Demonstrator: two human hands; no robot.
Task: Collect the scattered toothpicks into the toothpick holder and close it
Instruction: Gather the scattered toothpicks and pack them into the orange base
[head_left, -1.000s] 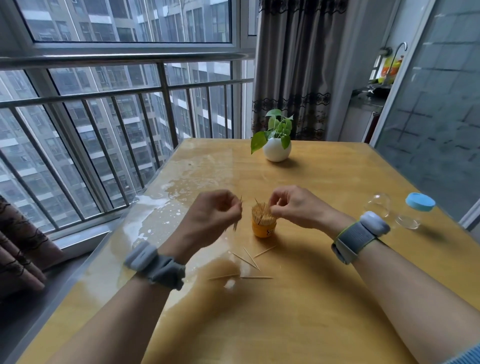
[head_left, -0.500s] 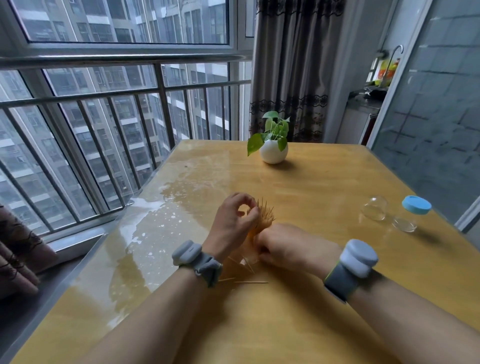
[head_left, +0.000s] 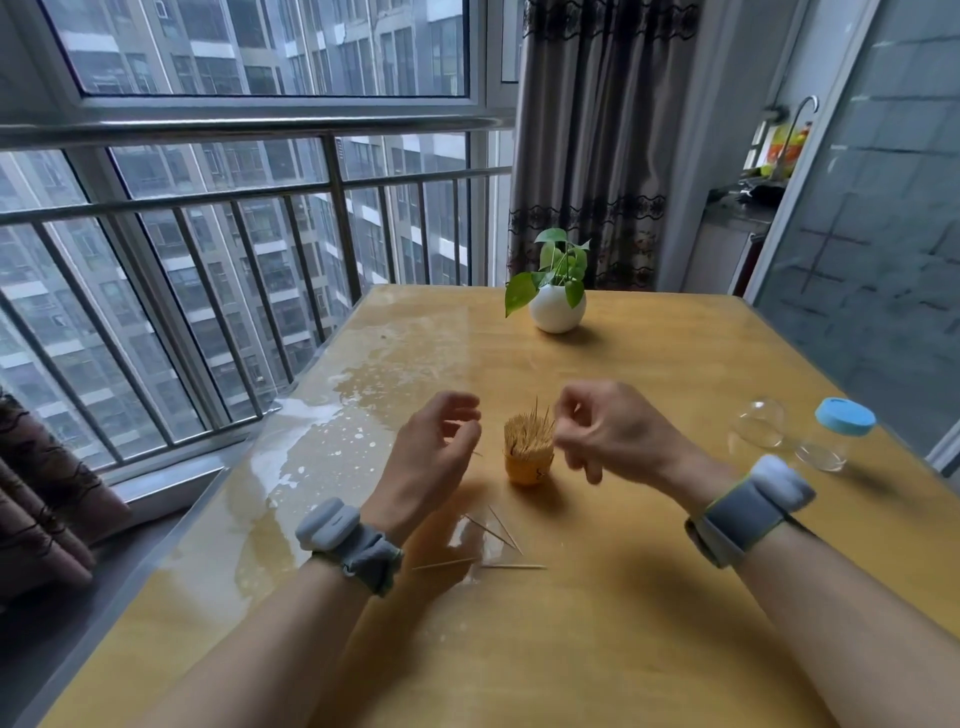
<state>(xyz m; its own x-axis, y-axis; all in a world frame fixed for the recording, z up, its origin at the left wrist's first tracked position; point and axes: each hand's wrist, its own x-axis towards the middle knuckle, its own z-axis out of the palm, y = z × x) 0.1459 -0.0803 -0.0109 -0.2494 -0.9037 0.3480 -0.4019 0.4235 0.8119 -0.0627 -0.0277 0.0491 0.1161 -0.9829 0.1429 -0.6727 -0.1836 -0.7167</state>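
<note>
A: Both hands are up over the table (head_left: 649, 597), and the orange toothpick holder (head_left: 528, 465) stands right between them, packed with toothpicks standing on end.

B: What is the left hand (head_left: 434, 457) doing?

A: Fingers loosely curled, thumb apart from them, palm turned toward the holder. A thin sliver shows by its fingertips, but I cannot tell whether it is pinched. The hand sits just beside the holder, not touching it.

B: And the right hand (head_left: 605, 431)?

A: Blurred. Thumb and forefinger are drawn together close to the tips of the toothpicks sticking up from the holder; whether they grip one, I cannot tell.

B: Any loose ones?

A: Yes, scattered toothpicks (head_left: 491, 545) lie flat on the table nearer the person than both hands, below the left wrist, some crossing one another.

B: Any writing on the holder?

A: A small dark mark on its front, too small to read.

B: What lies out beyond the right hand?

A: A clear dome lid (head_left: 757, 423) and just beside it a clear jar with a blue cap (head_left: 836, 434), well apart from the holder. Past both hands stands a white round pot with a green plant (head_left: 557, 304). Grey bands wrap both wrists.
</note>
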